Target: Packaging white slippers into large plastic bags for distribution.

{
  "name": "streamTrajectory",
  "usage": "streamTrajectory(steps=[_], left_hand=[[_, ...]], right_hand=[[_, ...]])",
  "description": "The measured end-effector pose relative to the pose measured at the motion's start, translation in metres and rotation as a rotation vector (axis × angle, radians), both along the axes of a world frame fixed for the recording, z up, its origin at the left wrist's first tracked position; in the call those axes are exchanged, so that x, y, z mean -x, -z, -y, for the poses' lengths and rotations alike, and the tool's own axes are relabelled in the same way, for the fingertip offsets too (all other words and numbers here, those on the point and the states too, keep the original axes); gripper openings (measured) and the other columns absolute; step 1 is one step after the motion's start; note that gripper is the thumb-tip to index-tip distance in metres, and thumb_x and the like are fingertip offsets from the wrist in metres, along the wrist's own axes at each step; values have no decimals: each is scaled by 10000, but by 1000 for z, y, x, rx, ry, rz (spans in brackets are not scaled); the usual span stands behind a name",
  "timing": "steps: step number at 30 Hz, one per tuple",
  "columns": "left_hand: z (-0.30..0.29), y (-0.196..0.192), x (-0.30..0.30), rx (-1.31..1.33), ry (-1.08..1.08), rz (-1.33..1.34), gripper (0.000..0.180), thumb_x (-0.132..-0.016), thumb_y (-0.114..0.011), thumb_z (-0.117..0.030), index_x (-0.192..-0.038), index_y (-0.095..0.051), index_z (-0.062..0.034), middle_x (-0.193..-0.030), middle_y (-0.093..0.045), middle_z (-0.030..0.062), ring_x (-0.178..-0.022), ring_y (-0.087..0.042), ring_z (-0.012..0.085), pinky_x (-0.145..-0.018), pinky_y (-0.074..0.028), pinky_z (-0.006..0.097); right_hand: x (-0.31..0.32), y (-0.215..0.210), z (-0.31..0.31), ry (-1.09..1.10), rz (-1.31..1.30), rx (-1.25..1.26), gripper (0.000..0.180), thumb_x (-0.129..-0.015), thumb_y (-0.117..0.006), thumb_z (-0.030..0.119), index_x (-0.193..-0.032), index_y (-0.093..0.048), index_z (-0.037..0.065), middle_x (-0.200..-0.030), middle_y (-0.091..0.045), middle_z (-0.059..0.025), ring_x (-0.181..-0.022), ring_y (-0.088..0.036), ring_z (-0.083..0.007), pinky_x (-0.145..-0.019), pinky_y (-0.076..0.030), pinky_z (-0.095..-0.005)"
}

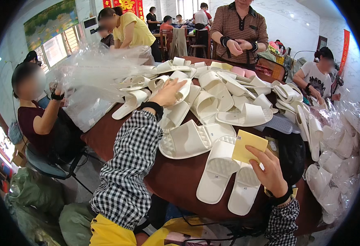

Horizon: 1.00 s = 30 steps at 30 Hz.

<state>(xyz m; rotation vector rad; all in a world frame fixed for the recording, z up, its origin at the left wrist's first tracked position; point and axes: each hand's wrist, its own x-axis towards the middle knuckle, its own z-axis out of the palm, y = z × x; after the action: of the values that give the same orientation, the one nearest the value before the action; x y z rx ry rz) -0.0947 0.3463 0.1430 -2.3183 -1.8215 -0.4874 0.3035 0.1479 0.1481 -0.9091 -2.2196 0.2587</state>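
Note:
My right hand (269, 171) pinches a square yellow paper sheet (249, 146) between thumb and fingers. Below the sheet lie two white slide slippers, the left slipper (216, 174) and the right slipper (245, 190), side by side with heels toward me and small printed marks on their insoles. My left hand (167, 95) reaches into the heap of white slippers, fingers stretched over a tilted slipper (184, 91); its thumb is hidden. Nearer me, another white slipper (184, 141) rests sideways against the heap.
The slippers cover much of a brown-clothed table (167, 180). Clear-bagged slippers (332, 180) line the right edge, by a grey slipper (279, 124). At left a seated person (44, 110) handles clear plastic bags (102, 69); another person (241, 37) stands across the table.

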Motion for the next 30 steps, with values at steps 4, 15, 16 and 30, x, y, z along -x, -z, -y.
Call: streamTrajectory(steps=[4,15,16,30], left_hand=[[27,2,-12,-270,-11,101,562,-847,-595,-88,-1398,-511,-153,-1466,-416,232,-1370,-376,401,-1113,-318,499],[66,15,-53,-500,7,255,594,-855,-619,-159,-1426,-454,-134,-1500,-346,198,-1428,-231,447,-1130,-237,604],[60,12,-46,-408,-161,258,639,-848,-623,-201,-1447,-416,-121,-1511,-327,208,-1440,-214,436,-1131,-203,632],[64,24,61,122,-13,669,823,-842,-697,-486,-1418,-411,28,-1431,-435,242,-1340,-426,325,-1124,-329,381]], right_hand=[[0,1,-4,5,-19,-51,419,-823,-635,-44,-1232,-631,44,-1111,-641,-212,-915,-648,-383,-771,-528,-397],[1,0,4,83,-18,-80,403,-805,-641,-47,-1203,-633,17,-1073,-650,-223,-954,-639,-405,-812,-517,-416],[3,0,3,82,-18,-73,408,-802,-642,-48,-1204,-633,20,-1073,-650,-223,-953,-639,-404,-812,-517,-415],[5,0,2,42,54,-50,454,-799,-639,-48,-1246,-617,27,-1142,-651,-213,-956,-649,-380,-813,-527,-412]])
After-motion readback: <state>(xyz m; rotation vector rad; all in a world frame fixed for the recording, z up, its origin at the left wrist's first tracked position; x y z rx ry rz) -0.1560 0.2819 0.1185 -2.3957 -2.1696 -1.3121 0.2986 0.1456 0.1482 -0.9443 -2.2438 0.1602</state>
